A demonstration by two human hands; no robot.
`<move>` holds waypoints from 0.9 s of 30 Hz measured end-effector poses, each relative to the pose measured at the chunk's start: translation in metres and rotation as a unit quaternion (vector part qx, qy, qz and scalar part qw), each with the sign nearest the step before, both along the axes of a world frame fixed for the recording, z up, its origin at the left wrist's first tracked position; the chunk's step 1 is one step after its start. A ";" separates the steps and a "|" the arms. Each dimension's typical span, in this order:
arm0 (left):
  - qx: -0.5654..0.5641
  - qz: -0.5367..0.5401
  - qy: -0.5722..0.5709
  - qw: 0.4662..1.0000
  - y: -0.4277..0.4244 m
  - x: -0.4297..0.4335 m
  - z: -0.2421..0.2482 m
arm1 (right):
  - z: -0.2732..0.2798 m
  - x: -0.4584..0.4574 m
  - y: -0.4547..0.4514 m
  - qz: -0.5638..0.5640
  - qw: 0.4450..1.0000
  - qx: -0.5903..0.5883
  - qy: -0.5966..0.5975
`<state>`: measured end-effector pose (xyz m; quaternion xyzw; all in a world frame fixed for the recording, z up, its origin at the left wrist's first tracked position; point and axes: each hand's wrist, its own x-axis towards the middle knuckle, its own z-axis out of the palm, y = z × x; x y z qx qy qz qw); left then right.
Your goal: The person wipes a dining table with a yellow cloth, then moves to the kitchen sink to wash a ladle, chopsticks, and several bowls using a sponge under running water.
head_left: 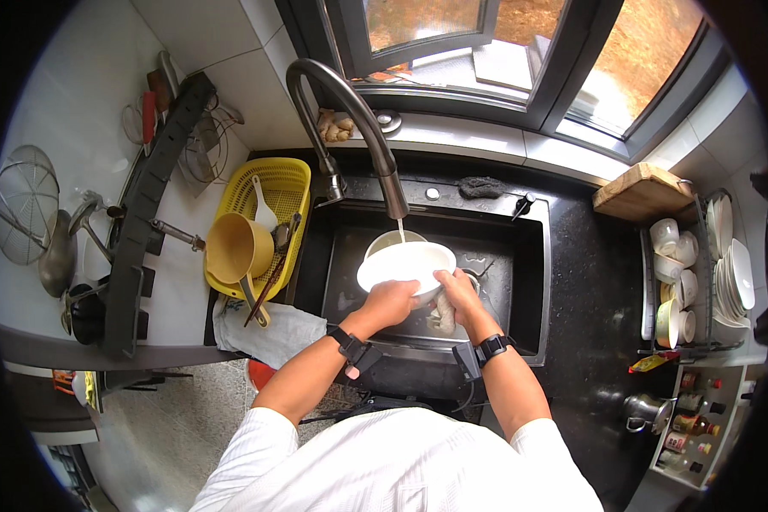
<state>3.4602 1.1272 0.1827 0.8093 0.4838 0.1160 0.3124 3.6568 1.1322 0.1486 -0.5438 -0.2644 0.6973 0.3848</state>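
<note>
Over the black sink (pixel 531 307), both my hands hold a white bowl (pixel 400 265) by its near rim. My left hand (pixel 390 304) grips its lower left part, with the thumb on top. My right hand (pixel 462 294) holds the right side, and a pale cloth (pixel 443 315) hangs beneath it. Water runs from the curved metal faucet (pixel 393 192) at the bowl's far edge. Another bowl (pixel 387 240) lies partly hidden behind and below the white one. The cloth's upper part is hidden by my hand.
Left of the sink, a yellow basket (pixel 301 185) holds a yellow dipper (pixel 233 246) and a white spoon. A gray towel (pixel 272 333) lies before it. A dark scrubber (pixel 481 187) rests on the back ledge. At right stand a wooden cutting board (pixel 643 192) and a rack with cups (pixel 667 265) and plates (pixel 736 275).
</note>
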 end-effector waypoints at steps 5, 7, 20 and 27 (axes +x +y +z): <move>-0.045 0.037 -0.063 0.996 0.014 -0.012 -0.013 | -0.011 0.027 0.006 -0.019 0.992 -0.017 0.121; -0.223 0.111 -0.186 0.950 0.018 -0.015 -0.015 | -0.025 0.054 0.012 -0.139 0.979 0.007 0.148; -0.392 0.262 -0.474 0.744 0.027 0.053 0.001 | -0.062 0.167 0.083 -0.340 0.936 0.084 -0.024; -0.425 0.240 -0.462 0.741 0.052 0.123 -0.027 | -0.042 0.245 0.151 -0.204 0.929 0.149 -0.270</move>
